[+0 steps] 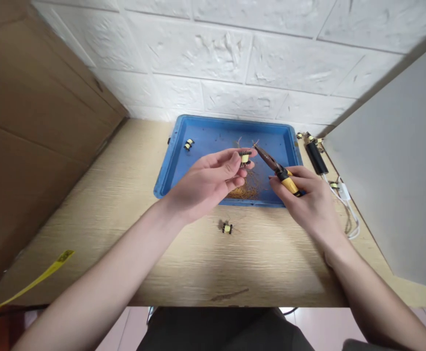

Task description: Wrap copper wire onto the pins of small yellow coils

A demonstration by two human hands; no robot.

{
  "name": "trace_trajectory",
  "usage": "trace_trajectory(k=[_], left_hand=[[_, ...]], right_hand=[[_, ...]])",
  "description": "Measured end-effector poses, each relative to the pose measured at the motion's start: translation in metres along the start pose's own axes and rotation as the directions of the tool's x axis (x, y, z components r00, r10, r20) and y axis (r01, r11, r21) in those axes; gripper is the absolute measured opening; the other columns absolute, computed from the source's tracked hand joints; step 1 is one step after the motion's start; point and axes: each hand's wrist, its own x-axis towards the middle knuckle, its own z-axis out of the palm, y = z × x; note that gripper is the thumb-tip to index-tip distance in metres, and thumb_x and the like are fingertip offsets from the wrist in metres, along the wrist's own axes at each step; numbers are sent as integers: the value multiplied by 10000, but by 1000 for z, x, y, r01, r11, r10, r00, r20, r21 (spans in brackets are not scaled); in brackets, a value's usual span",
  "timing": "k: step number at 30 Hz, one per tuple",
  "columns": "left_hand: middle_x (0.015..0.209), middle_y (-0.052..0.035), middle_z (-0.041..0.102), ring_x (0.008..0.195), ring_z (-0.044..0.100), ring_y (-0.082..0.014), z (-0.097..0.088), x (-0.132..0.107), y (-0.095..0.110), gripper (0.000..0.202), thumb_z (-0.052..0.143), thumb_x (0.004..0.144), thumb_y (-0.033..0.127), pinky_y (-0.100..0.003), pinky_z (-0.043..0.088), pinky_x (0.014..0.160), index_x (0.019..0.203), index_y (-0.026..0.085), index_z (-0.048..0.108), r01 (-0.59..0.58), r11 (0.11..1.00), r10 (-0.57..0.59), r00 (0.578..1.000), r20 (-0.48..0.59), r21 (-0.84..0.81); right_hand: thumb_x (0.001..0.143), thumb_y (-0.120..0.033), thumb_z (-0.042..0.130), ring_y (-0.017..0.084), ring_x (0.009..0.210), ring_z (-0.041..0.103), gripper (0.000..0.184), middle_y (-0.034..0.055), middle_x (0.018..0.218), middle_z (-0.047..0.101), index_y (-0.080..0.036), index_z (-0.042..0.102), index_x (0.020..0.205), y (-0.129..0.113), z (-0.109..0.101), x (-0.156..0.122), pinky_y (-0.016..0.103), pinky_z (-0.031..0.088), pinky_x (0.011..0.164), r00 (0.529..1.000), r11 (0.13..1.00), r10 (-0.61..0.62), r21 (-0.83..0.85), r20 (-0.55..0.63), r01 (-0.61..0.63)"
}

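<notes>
My left hand [207, 183] pinches a small black coil part wrapped in yellow tape [245, 158] above the blue tray [169, 165]. My right hand [310, 200] grips pliers with yellow and black handles [276, 169]; their jaws point up-left, close to the wires sticking up from the held coil. A heap of thin copper wire scraps [245, 190] lies in the tray under my hands. A second coil part [188, 144] rests in the tray's far left corner. A third one [227, 227] lies on the wooden table in front of the tray.
Cardboard [33, 122] walls off the left, a white panel [399, 170] the right, a white brick wall the back. A black cylindrical tool [315, 157] and a white cable [346, 204] lie right of the tray. A yellow strip [33, 282] hangs at the near left edge.
</notes>
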Motion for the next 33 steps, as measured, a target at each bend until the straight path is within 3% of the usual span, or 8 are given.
trace_trajectory(k=[4, 7, 14, 19, 24, 29, 33], left_hand=[[1013, -83, 723, 837, 646, -116, -20, 4, -8, 85, 773, 939, 235, -228, 567, 733, 960, 178, 832, 46, 999, -46, 999, -9, -8], [984, -84, 731, 812, 637, -115, -30, -4, -10, 125, 849, 890, 298, -222, 574, 712, 919, 177, 845, 78, 997, -78, 997, -20, -8], [918, -64, 753, 771, 636, -121, -33, -31, 2, 233, 977, 740, 390, -210, 536, 620, 813, 211, 849, 104, 993, -104, 995, -5, -48], [846, -46, 754, 663, 629, -107, -28, -41, 7, 189, 933, 795, 389, -218, 549, 567, 910, 253, 868, 148, 985, -140, 987, 84, -92], [803, -55, 761, 651, 639, -104, -24, -45, 11, 196, 889, 851, 377, -204, 572, 599, 924, 197, 861, 189, 978, -179, 977, 119, -86], [835, -53, 760, 673, 661, -98, -28, -49, 11, 173, 812, 935, 343, -171, 556, 608, 987, 184, 855, 156, 984, -137, 971, 195, -88], [856, -48, 753, 679, 672, -96, -30, -50, 10, 168, 767, 972, 331, -170, 568, 636, 1001, 186, 848, 69, 998, -68, 975, 211, 4]], right_hand=[[936, -293, 716, 179, 700, 689, 339, 52, 872, 750, -204, 674, 611, 2, 1, 1, 321, 529, 655, 1000, 1000, -3, -16, -7, 3], [916, -250, 729, 179, 721, 693, 317, 48, 891, 753, -204, 666, 609, 3, 2, 0, 315, 533, 662, 1000, 999, -7, -34, -13, 6], [895, -201, 752, 194, 766, 705, 279, 48, 957, 758, -209, 682, 625, 5, 4, -7, 333, 548, 690, 1000, 998, -24, -51, 6, 25], [900, -183, 766, 194, 824, 721, 194, 45, 996, 769, -217, 758, 708, 3, 2, -7, 335, 564, 735, 998, 997, -62, -54, 17, 63], [935, -185, 739, 173, 882, 724, 231, 45, 1059, 762, -216, 748, 706, -5, -3, -8, 310, 571, 766, 992, 997, -79, 17, 94, 78], [935, -144, 724, 163, 928, 730, 212, 57, 1084, 750, -207, 731, 733, -10, -9, -8, 278, 565, 776, 975, 988, -127, 105, 182, 109], [907, -117, 746, 104, 791, 694, 214, 37, 1011, 722, -190, 693, 713, -10, -12, -7, 223, 536, 689, 947, 979, -179, 145, 266, 144]])
